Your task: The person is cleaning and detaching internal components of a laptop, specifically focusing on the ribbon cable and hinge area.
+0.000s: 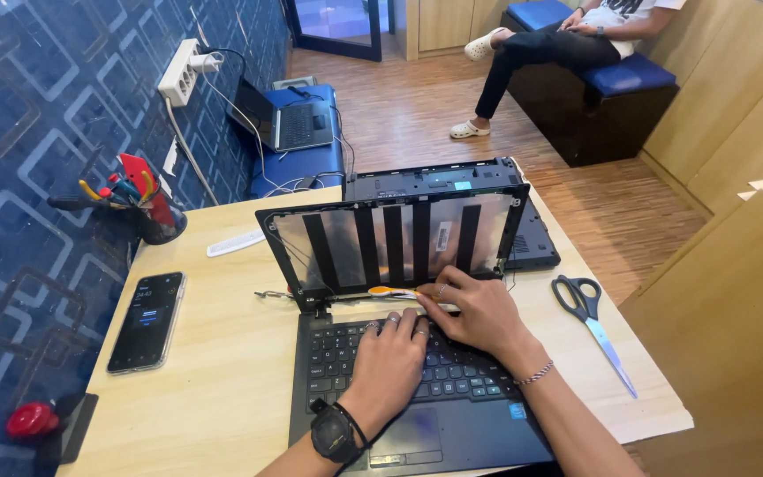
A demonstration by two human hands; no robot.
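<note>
Left hand [388,360] lies flat, grip open, on the black laptop keyboard [417,375]; right hand [479,311] beside it pinches an orange-handled tool [392,291].

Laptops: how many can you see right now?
3: the laptop being worked on under both hands, a closed laptop behind its bare screen frame, and an open laptop on the blue seat. Others may be hidden.
</note>
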